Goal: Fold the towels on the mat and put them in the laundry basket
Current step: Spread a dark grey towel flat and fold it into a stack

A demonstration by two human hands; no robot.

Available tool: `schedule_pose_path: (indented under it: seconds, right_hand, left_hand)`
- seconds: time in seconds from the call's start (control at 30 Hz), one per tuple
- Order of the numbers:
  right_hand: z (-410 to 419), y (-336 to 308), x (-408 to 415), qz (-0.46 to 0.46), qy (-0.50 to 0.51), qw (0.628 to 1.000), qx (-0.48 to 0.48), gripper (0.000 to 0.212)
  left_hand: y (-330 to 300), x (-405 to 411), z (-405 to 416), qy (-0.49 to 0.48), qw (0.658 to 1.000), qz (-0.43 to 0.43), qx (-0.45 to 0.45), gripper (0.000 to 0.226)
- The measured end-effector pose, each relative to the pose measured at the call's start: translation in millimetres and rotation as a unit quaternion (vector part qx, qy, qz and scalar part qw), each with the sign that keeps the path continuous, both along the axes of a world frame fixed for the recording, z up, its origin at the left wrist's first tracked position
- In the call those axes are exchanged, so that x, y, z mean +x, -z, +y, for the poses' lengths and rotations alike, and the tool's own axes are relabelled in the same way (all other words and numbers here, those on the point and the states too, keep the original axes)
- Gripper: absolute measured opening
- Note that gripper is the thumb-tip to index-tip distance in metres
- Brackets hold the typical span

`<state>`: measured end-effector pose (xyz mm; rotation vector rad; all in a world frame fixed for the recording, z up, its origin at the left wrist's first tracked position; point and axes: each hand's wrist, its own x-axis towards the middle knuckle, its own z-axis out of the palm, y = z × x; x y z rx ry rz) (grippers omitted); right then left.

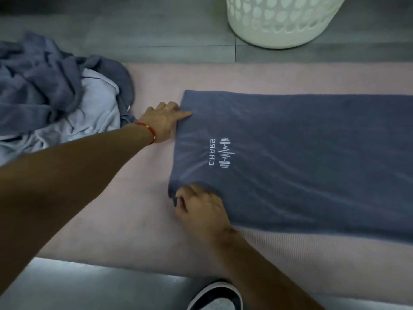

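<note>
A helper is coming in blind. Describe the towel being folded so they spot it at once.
Start at the pink mat on the grey floor. The dark blue towel lies flat across its right part, both hands at its left edge. Unlike the crumpled towel pile at left, it is smooth and bears a white logo.

floor: basket, pink mat | mat: flat towel, towel heap

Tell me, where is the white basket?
In the head view the white laundry basket stands on the grey floor at the top right, beyond the far edge of the pink mat and the spread blue towel.
</note>
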<state>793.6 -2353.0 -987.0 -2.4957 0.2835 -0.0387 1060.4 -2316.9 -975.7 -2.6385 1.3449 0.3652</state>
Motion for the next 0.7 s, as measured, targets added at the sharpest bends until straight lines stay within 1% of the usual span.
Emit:
schedule_pose_path:
  seconds: [0.03,0.07,0.1,0.13,0.17,0.27,0.3,0.33,0.37,0.43,0.47,0.5,0.53,0.57,0.63,0.7]
  right_hand:
    - [-7.2,-5.7,-1.2,0.012,0.048,0.995,0.087,0.015]
    - [-16.2,-9.0,-3.2,-0.003,0.116,0.978,0.171,0.01]
    - [-26.9,-10.9,-5.6,-0.033,0.195,0.951,0.24,0.007]
    - [-38.5,-12.6,-7.3,-0.06,0.265,0.917,0.293,0.01]
    - [-50.2,-13.6,-8.7,-0.075,0.31,0.885,0.339,0.013]
    - [-87.5,-23.0,-17.3,-0.074,0.373,0.797,0.47,0.027]
    - [-99.9,-27.6,-20.3,-0.07,0.393,0.774,0.492,0.03]
    - [-112.3,-29.2,-23.1,-0.068,0.412,0.763,0.494,0.031]
    - [-121.7,-33.0,-26.8,-0.065,0.419,0.764,0.487,0.033]
    - [-134.6,-36.5,-35.1,-0.062,0.403,0.792,0.455,0.052]
    - [-138.9,-36.6,-39.4,-0.066,0.387,0.807,0.44,0.053]
    - [-142.1,-37.4,-43.6,-0.073,0.372,0.823,0.423,0.04]
    - [-145.0,-36.8,-47.5,-0.076,0.361,0.84,0.399,0.021]
    - [-149.2,-36.7,-50.3,-0.077,0.362,0.851,0.372,0.01]
    - [-160.6,-35.4,-57.8,-0.091,0.374,0.857,0.343,0.014]
    - [-180.7,-36.2,-72.9,-0.108,0.392,0.85,0.335,0.017]
  left_hand:
    - [-2.6,6.7,-5.4,0.009,1.0,-0.009,0.018,0.078]
    - [-4.1,12.7,-10.9,0.01,0.999,-0.01,0.031,0.077]
    - [-5.4,17.3,-17.1,0.006,0.999,-0.004,0.035,0.073]
    - [-5.9,21.0,-22.7,-0.003,0.999,0.005,0.034,0.067]
    - [-5.1,24.0,-27.6,-0.013,1.0,0.013,0.025,0.062]
    - [-1.4,31.4,-43.0,-0.033,0.999,0.029,-0.019,0.048]
    - [-0.2,33.2,-47.0,-0.027,0.999,0.034,-0.033,0.042]
    - [1.4,35.1,-51.0,-0.017,0.998,0.042,-0.044,0.037]
    - [2.3,36.5,-54.0,-0.002,0.997,0.051,-0.055,0.032]
    - [6.9,42.6,-54.4,0.025,0.995,0.063,-0.068,0.026]
    - [11.8,48.9,-53.2,0.037,0.995,0.058,-0.074,0.027]
    - [15.0,52.7,-51.6,0.044,0.995,0.051,-0.076,0.028]
    - [11.8,49.6,-51.4,0.046,0.995,0.045,-0.077,0.026]
    - [7.6,44.1,-53.0,0.035,0.996,0.034,-0.079,0.022]
    - [-0.9,32.8,-61.9,-0.016,0.995,-0.01,-0.101,0.012]
    - [-11.6,19.3,-80.5,-0.023,0.988,-0.065,-0.14,0.008]
